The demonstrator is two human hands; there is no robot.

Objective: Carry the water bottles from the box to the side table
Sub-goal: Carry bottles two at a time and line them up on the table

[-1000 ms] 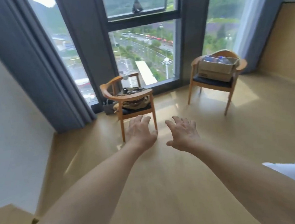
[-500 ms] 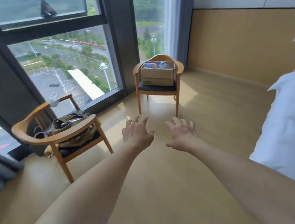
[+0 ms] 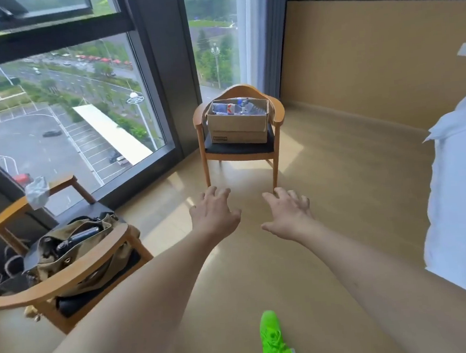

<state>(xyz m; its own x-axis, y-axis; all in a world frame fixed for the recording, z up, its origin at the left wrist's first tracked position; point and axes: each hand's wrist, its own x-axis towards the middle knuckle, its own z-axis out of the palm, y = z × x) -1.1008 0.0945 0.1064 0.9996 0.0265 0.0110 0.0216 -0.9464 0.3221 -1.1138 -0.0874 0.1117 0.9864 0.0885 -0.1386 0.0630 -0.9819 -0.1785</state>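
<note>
Both arms outstretched, left grip (image 3: 215, 211) and right grip (image 3: 289, 216) empty

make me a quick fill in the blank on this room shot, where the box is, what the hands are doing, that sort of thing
1. The cardboard box of water bottles sits on the seat of a wooden ____.
2. The left hand and right hand both hold ____.
3. The other chair, by the window, holds a canvas ____.
4. The shoe stepping forward on the floor is bright ____.

Missing words: chair; nothing; bag; green
</note>
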